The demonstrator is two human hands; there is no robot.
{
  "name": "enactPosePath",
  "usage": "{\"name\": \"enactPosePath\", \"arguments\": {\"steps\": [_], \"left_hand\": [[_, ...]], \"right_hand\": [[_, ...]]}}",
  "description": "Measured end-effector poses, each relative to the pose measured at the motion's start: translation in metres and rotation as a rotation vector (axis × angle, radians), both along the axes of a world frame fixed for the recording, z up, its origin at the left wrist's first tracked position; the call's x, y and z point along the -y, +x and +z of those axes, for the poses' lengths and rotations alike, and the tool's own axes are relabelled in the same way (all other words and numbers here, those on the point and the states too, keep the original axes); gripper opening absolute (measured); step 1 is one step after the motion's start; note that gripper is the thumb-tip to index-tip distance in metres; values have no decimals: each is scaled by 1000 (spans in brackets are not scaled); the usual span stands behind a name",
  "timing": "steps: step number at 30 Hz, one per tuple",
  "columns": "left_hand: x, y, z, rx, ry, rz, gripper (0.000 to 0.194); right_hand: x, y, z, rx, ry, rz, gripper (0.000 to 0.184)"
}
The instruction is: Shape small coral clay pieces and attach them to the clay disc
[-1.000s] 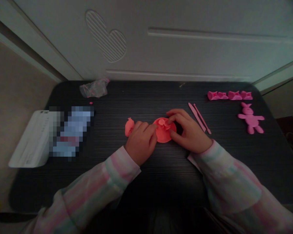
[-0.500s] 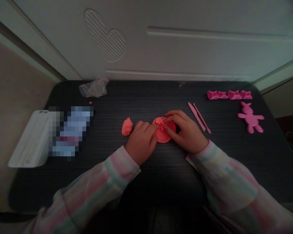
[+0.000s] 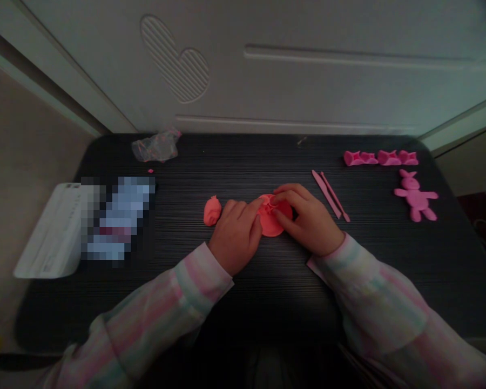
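Observation:
An orange round disc of modelling clay (image 3: 273, 226) lies on the dark table, with small folded clay pieces (image 3: 269, 203) standing up at its middle. My left hand (image 3: 235, 235) comes in from the left, its bent fingers and thumb closed at the raised clay. From the right, my right hand (image 3: 310, 221) pinches the same clay between thumb and fingers. The fingertips partly hide the folds. Just left of my left hand sits a lump of orange clay (image 3: 213, 210).
A pink clay knife (image 3: 326, 193) and thin pink tool (image 3: 335, 196) lie right of my hands. Beyond are pink cup-like clay shapes (image 3: 380, 158) and a pink rabbit figure (image 3: 418, 199). A blurred-out phone (image 3: 121, 219), white box (image 3: 54, 232) and plastic wrapper (image 3: 157, 147) lie left.
My left fingers have shifted very slightly to the right over the clay folds. My right hand and the disc stay nearly in place.

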State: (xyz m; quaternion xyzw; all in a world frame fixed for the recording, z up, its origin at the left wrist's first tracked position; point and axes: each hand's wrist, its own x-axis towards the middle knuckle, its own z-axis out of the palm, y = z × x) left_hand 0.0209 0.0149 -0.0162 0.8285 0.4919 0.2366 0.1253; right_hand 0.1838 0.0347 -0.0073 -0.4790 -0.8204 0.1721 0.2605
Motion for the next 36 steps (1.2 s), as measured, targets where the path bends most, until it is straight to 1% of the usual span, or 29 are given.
{"name": "enactPosePath", "arguments": {"steps": [3, 17, 21, 24, 27, 30, 33, 36], "left_hand": [[0, 2, 0, -33, 4, -8, 36], [-1, 3, 0, -165, 88, -28, 35], [-1, 3, 0, -178, 96, -26, 36], [-1, 3, 0, -148, 84, -23, 37], [-1, 0, 3, -51, 43, 0, 37], [0, -6, 7, 155, -28, 39, 36], [3, -13, 9, 381, -104, 79, 36], [8, -16, 8, 519, -227, 115, 37]], "right_hand": [[0, 1, -1, -7, -3, 1, 12], [1, -4, -4, -7, -16, -43, 11], [0, -4, -4, -20, -19, -40, 15], [0, -3, -3, -90, -21, -20, 19], [0, -1, -3, -162, -1, -22, 18], [0, 2, -2, -196, 38, -63, 16], [1, 4, 1, -209, 160, -151, 16], [5, 4, 5, -208, 308, -214, 16]]}}
